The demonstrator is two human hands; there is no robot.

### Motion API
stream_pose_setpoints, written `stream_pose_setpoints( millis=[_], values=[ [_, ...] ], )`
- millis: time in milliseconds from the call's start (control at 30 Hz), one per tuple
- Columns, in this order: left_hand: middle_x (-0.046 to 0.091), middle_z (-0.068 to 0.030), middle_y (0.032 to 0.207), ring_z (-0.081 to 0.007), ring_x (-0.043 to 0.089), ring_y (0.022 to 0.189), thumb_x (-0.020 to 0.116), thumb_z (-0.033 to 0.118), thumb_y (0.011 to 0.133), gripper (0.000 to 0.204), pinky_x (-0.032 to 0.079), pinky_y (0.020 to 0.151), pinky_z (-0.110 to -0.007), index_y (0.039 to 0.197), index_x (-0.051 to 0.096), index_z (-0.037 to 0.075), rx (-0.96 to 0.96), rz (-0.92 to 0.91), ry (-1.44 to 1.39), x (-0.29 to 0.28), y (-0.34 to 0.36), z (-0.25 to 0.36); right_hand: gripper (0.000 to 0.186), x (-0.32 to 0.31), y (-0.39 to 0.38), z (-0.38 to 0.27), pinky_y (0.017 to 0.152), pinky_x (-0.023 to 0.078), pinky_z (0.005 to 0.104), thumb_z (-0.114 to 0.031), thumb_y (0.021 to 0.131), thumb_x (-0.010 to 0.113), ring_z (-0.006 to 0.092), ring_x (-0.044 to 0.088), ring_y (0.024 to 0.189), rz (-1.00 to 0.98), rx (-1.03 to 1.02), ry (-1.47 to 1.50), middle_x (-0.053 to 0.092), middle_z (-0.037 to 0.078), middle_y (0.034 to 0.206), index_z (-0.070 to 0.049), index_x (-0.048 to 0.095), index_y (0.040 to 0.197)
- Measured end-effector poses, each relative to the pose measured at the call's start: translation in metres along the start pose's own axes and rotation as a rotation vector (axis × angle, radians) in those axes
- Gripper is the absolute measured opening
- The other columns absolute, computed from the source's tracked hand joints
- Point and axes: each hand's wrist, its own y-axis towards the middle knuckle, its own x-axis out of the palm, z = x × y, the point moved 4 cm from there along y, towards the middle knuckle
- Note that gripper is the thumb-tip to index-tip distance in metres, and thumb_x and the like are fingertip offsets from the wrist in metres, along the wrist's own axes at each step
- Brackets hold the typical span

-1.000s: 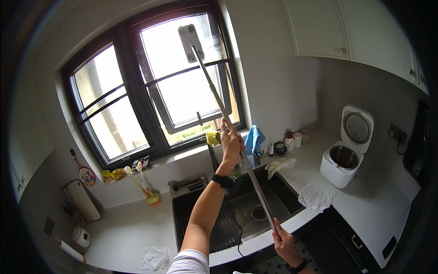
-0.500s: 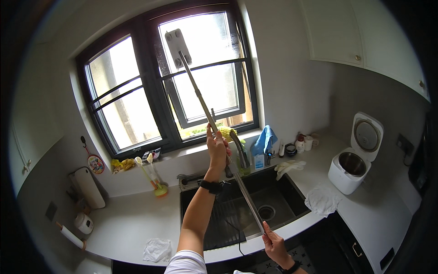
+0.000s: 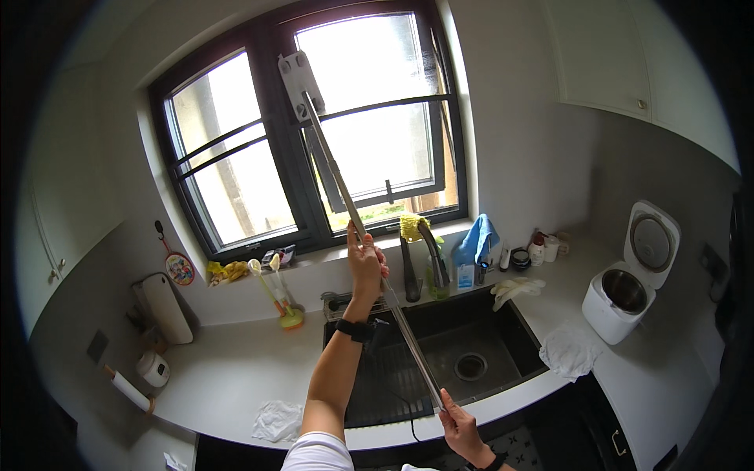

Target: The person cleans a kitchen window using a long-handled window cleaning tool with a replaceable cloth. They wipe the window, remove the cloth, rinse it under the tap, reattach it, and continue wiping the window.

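On the far left of the surface [image 3: 236,369] stand a white cutting board [image 3: 166,308], a small round white container [image 3: 152,367] and a paper roll [image 3: 129,390], with a crumpled white cloth [image 3: 277,421] near its front edge. Behind them the dark-framed window [image 3: 259,157] fills the far wall, and the flat pad of a long-handled window mop [image 3: 299,85] lies against the frame between the two panes, high up. The pole [image 3: 369,251] runs from that pad down and to the right, over the dark sink [image 3: 440,353]. The left hand [image 3: 365,263] is wrapped around the middle of the pole, arm stretched far out, a black band on the wrist; the right hand [image 3: 459,420] closes round the pole's near end, low by the front edge of the surface. Both grips are tight on the pole. The step in hand looks like wiping the upper window with the mop head, near the top of a stroke. As a judgement, the next move calls for keeping the pad flat on the glass while the left hand steers and the right hand pushes or pulls, and keeping the pole off the tap [image 3: 434,255] and the bottles [image 3: 536,250] on the sill. Farther right lie a pair of pale gloves [image 3: 514,288], another white cloth [image 3: 569,352] and an open white rice cooker [image 3: 628,282].
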Motion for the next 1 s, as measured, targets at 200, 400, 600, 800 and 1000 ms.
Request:
stream_pose_setpoints(
  millis=[200,400,600,800,1000],
  values=[
    [0.042,0.0010,0.057,-0.0065,0.036,0.037,0.039,0.016,0.107,0.059,0.034,0.033,-0.024,0.158,0.011,0.015,0.072,0.010,0.104,0.010,0.016,0.014,0.053,0.004,0.024,0.001,0.054,0.043,0.0255,-0.003,0.097,0.060,0.0133,0.047,0.061,0.039,-0.030,0.007,0.067,0.017,0.094,-0.006,0.045,0.147],
    [0.041,0.0021,0.057,-0.0061,0.039,0.039,0.040,0.018,0.107,0.057,0.036,0.034,-0.024,0.158,0.013,0.015,0.111,-0.012,0.102,0.008,0.051,0.041,0.054,0.015,0.052,-0.014,0.056,0.047,0.0293,-0.004,0.097,0.060,0.0196,0.054,0.061,0.027,-0.020,0.042,0.065,0.020,0.087,-0.007,0.044,0.148],
    [0.045,0.0008,0.062,-0.0053,0.041,0.043,0.041,0.022,0.107,0.060,0.038,0.035,-0.022,0.159,0.009,0.019,0.018,-0.011,0.121,-0.007,0.022,0.017,0.057,0.027,0.029,-0.006,0.053,0.043,0.0290,-0.002,0.096,0.059,0.0174,0.048,0.059,0.051,-0.065,-0.035,0.061,0.014,0.081,-0.007,0.041,0.150],
    [0.045,0.0013,0.061,-0.0056,0.040,0.042,0.040,0.024,0.107,0.061,0.039,0.035,-0.023,0.159,0.007,0.020,-0.018,-0.017,0.091,-0.006,0.004,-0.004,0.062,0.024,0.010,0.013,0.057,0.046,0.0339,0.001,0.094,0.059,0.0251,0.051,0.060,0.010,0.005,-0.101,0.055,0.015,0.075,-0.009,0.038,0.152],
    [0.043,0.0016,0.060,-0.0064,0.039,0.040,0.036,0.017,0.107,0.059,0.038,0.034,-0.024,0.159,0.007,0.016,-0.015,-0.012,0.125,0.002,0.010,0.008,0.060,0.023,0.016,0.010,0.054,0.044,0.0309,0.001,0.095,0.059,0.0204,0.048,0.058,0.020,0.014,-0.079,0.054,0.013,0.074,-0.008,0.040,0.150]
  ],
)
